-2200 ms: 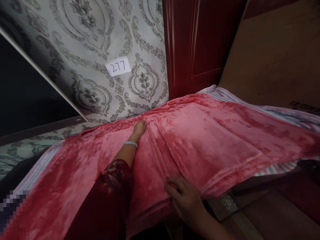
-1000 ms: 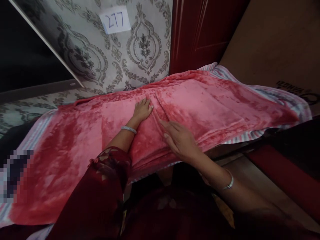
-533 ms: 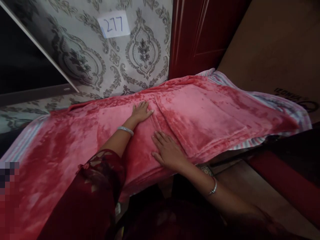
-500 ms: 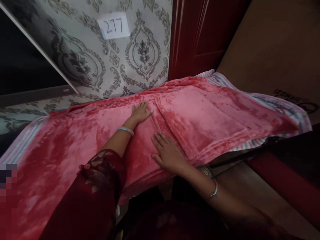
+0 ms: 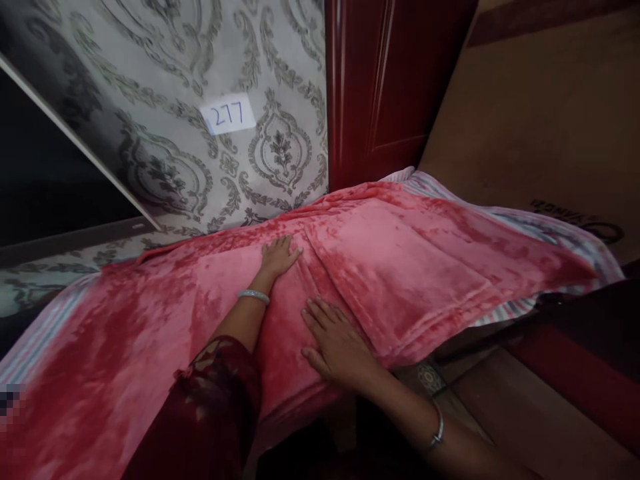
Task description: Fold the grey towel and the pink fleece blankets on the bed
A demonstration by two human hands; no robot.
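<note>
A plush blanket (image 5: 415,267) in pink and red lies spread over a long surface, with folded layers at its middle and right. My left hand (image 5: 279,257) rests flat on it near the far side, fingers spread. Closer to me, my right hand (image 5: 343,343) lies palm down on the blanket with its fingers stretched out, left of a fold edge. Neither hand grips the cloth. Beneath the blanket, a striped cloth (image 5: 520,310) in white, pink and blue shows at both ends.
Behind the blanket stand a patterned wall with a paper label (image 5: 229,114) reading 277 and a dark red door panel (image 5: 395,87). A large cardboard box (image 5: 540,120) is at the right. A dark screen-like panel (image 5: 55,173) is on the left.
The view has tilted upward, so the wall, blanket and hands appear lower. Both hands stay flat at about the same spots on the blanket.
</note>
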